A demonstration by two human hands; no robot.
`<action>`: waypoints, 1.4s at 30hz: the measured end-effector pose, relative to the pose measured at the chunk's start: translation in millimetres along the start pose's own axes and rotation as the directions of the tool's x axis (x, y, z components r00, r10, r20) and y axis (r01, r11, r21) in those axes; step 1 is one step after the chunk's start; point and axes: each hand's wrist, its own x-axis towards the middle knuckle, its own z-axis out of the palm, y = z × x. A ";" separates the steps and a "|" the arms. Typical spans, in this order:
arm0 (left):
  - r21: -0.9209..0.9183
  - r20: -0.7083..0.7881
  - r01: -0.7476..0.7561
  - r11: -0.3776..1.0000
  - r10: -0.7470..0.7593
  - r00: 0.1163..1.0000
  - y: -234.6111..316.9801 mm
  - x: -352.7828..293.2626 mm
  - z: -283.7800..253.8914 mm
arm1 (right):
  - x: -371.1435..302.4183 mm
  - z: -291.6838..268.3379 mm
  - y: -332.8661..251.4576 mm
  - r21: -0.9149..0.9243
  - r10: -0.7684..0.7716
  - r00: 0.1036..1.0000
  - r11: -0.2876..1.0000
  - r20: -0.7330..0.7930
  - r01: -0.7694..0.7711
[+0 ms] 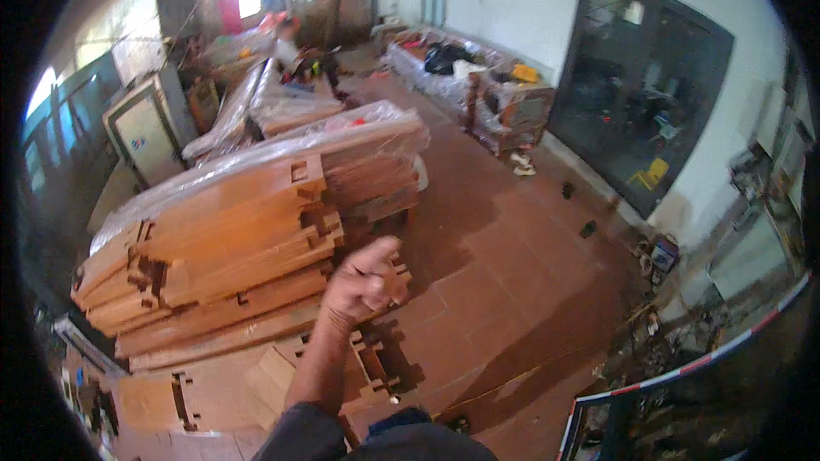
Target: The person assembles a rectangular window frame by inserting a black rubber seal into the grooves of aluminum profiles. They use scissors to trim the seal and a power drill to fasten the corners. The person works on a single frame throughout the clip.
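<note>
My left hand (367, 280) is raised in front of me at the middle of the view, its forearm rising from a dark sleeve. Most of its fingers are curled in, while one digit points up and to the right. Nothing shows in its grip. Behind and to the left of it lies a stack of long wooden beams (231, 226) with notched and mortised ends. Nearer to me, below the stack, are more notched wooden pieces (222, 388), partly covered by my forearm. My right hand is out of view.
Plastic-wrapped furniture (273, 102) stands beyond the stack, with a person (290, 51) near it. More wrapped pieces (427, 68) line the right wall beside a dark glass double door (636, 77). Shoes (523, 164) lie on the red tiled floor (512, 282). A framed panel (683, 384) edges the lower right.
</note>
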 end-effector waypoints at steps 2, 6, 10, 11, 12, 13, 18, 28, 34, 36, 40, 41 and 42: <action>-0.208 0.330 -0.238 0.949 0.297 0.896 36.4 31.3 6.7 | 63.1 1.9 -55.5 -0.066 -0.066 0.997 0.995 0.051 0.069; 0.394 0.182 -0.021 0.919 -0.056 0.982 36.7 112.8 -24.0 | 174.9 16.3 -134.8 -0.087 -0.094 0.993 0.991 0.065 0.099; 0.841 -0.537 0.540 0.004 -0.110 0.836 -89.6 158.8 -132.3 | 299.0 84.3 -241.4 -0.123 -0.155 0.981 0.978 0.116 0.169; 0.764 -0.563 0.459 -0.454 -0.120 0.818 -134.0 157.8 -167.4 | 328.6 107.3 -269.2 -0.122 -0.166 0.979 0.976 0.122 0.180; 0.520 -0.593 0.258 -0.814 -0.126 0.796 -175.8 155.8 -200.1 | 358.6 136.1 -298.5 -0.121 -0.176 0.975 0.974 0.132 0.193; 0.653 -0.625 0.333 -0.680 -0.235 0.744 -216.8 133.4 -241.6 | 390.8 177.0 -333.2 -0.115 -0.175 0.970 0.974 0.171 0.196; 0.835 -0.536 0.421 -0.355 -0.699 0.474 -337.0 274.1 -295.4 | 485.4 253.2 -463.2 -0.148 -0.137 0.985 0.977 0.101 0.152; 0.801 -0.507 0.598 -0.015 -0.550 0.664 -402.6 521.2 -502.4 | 710.6 449.3 -671.4 -0.181 -0.096 0.977 0.975 0.190 0.131; -0.093 -0.992 0.991 -0.096 0.091 -0.084 -503.1 436.9 -654.9 | 870.6 584.2 -827.0 -0.242 -0.128 0.924 0.944 0.359 0.224; -0.186 -0.975 0.982 -0.034 -0.120 -0.189 -522.1 461.2 -637.7 | 927.1 607.9 -883.4 -0.286 -0.157 0.909 0.916 0.387 0.280; -0.096 -0.928 0.981 -0.166 -0.341 -0.148 -543.0 540.0 -634.2 | 1042.8 689.6 -987.7 -0.275 -0.253 0.832 0.862 0.494 0.426; -0.050 -0.920 0.994 -0.100 -0.382 -0.085 -578.2 562.0 -651.3 | 1075.1 729.1 -1052.2 -0.223 -0.377 0.741 0.791 0.556 0.570; -0.011 -0.896 0.988 -0.151 -0.438 -0.077 -582.0 589.9 -670.7 | 1103.0 742.8 -1064.6 -0.206 -0.393 0.734 0.789 0.554 0.579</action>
